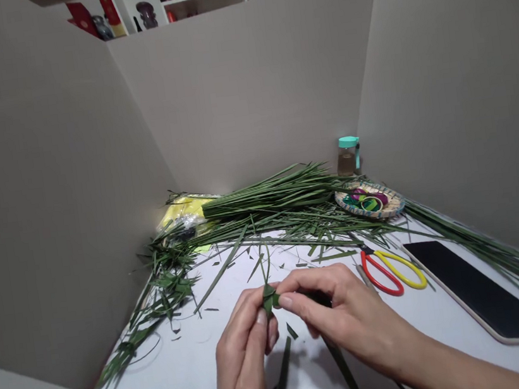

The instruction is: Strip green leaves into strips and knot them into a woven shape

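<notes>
Between my hands, over the white table top, is a small folded piece of green leaf weaving point(268, 298) with two thin strands rising from its top. My left hand point(248, 343) grips it from the left, thumb against its front. From the right, my right hand point(334, 309) pinches its edge between thumb and forefinger. A long leaf strip point(344, 371) runs down from under my right hand toward the front edge. Below the weaving, a short cut leaf piece point(285, 363) lies on the table.
Red and yellow-handled scissors point(393, 271) and a dark-screened tablet point(482, 289) lie at the right. A large bundle of long leaves point(269, 192) spans the back, beside a woven basket point(391, 199) and a bottle point(347, 157). Woven leaf pieces point(171, 286) pile at the left.
</notes>
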`<state>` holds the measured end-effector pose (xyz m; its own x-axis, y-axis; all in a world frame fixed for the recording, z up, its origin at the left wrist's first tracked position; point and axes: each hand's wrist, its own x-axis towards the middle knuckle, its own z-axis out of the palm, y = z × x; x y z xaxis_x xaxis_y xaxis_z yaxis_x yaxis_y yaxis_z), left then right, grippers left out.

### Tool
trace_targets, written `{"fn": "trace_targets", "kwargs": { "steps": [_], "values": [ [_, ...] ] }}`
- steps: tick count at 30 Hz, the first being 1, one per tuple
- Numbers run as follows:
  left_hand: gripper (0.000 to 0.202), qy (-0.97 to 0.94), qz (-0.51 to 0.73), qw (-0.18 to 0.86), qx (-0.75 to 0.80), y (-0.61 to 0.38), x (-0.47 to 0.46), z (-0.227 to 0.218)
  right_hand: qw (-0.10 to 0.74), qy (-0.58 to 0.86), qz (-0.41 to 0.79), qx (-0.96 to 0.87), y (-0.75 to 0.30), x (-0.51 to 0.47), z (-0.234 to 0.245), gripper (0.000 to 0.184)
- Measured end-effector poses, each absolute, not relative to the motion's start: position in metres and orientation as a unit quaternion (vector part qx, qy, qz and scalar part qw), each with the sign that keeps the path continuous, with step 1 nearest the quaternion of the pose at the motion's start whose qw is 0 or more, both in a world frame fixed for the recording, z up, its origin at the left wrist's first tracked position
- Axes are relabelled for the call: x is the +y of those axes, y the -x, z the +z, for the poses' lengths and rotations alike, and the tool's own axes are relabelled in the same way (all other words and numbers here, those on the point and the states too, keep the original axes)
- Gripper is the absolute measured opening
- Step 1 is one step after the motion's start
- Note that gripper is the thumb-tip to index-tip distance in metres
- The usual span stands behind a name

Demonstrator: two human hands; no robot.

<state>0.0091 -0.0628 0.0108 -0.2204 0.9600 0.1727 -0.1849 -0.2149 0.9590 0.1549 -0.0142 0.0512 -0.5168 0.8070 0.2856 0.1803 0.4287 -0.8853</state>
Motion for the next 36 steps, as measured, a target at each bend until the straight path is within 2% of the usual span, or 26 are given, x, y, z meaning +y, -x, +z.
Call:
{"fn": "trace_targets", "kwargs": {
  "steps": [7,14,17,24,30,34,36],
  "values": [
    [0.021,-0.491,0.633,0.363,0.475,-0.008,-0.064,0.013,0.408,0.345,0.327,-0.78,-0.15,-0.014,0.05,0.012],
    [0.023,-0.517,0.594,0.362,0.499,-0.004,-0.065,0.012,0.432,0.276,0.243,-0.823,-0.151,-0.016,0.046,0.013],
    [0.021,-0.501,0.601,0.369,0.503,-0.006,-0.065,0.016,0.397,0.243,0.163,-0.87,-0.153,-0.014,0.048,0.013],
    [0.023,-0.517,0.559,0.376,0.528,-0.002,-0.069,0.016,0.245,0.191,0.003,-0.95,-0.163,-0.009,0.067,0.02],
    [0.023,-0.492,0.594,0.373,0.517,-0.006,-0.07,0.019,0.26,0.242,0.073,-0.932,-0.164,-0.011,0.069,0.016],
    [0.024,-0.513,0.601,0.296,0.537,-0.011,-0.068,0.013,0.316,0.299,0.184,-0.881,-0.159,-0.014,0.058,0.017],
    [0.026,-0.51,0.609,0.244,0.557,-0.015,-0.067,0.008,0.32,0.332,0.277,-0.843,-0.155,-0.017,0.053,0.021]
  ]
}}
